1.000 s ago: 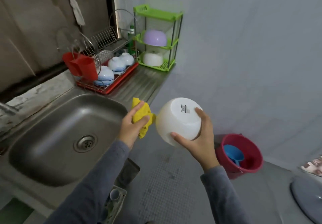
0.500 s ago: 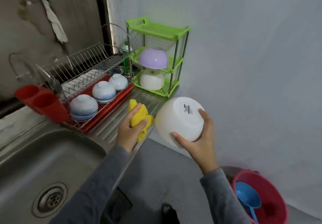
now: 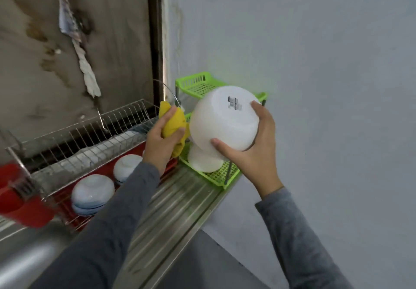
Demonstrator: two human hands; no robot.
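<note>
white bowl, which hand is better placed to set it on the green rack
Right. The right hand grips the white bowl just in front of the green rack; the left hand is busy holding the yellow cloth.

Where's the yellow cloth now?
The yellow cloth is bunched in the left hand, mid-frame in the head view, just left of the white bowl the right hand holds.
</note>
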